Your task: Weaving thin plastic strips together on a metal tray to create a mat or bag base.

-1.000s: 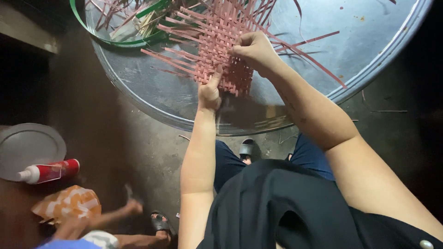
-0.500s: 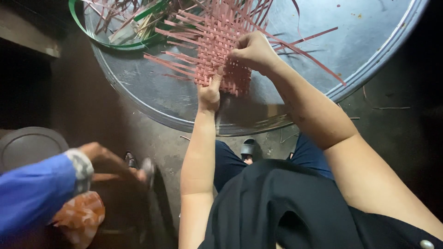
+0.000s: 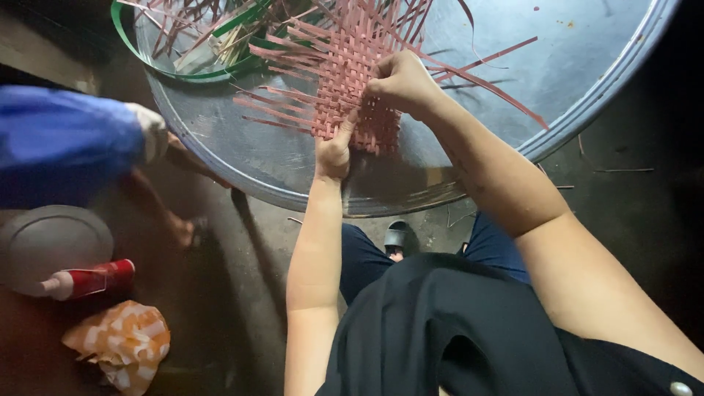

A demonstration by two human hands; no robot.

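Dim room, dark bare floor (image 3: 242,293). Big round metal tray (image 3: 587,81) fills the top of the view, person seated at its near edge.

Pink woven mat (image 3: 348,73) lies flat on the tray, closer to the near-left rim than the centre; loose strip ends fan out from it on all sides, one long strip (image 3: 506,99) running right across the bare metal.

Left hand (image 3: 334,150) at the mat's near edge, fingers together and pressed flat on the weave, thumb alongside. Not gripping anything visible.

Right hand (image 3: 402,82) on the mat's right side, fingers curled tight into a pinch on the strips there; which strip, can't tell.

Green band (image 3: 132,44) loops over the tray's far-left rim, with a pile of spare strips (image 3: 198,29) inside it.

Left of the tray: another person's blue sleeve (image 3: 66,139). Floor, lower left: grey round lid (image 3: 51,242), red bottle (image 3: 92,280) lying on its side, orange-and-white bag (image 3: 121,341).
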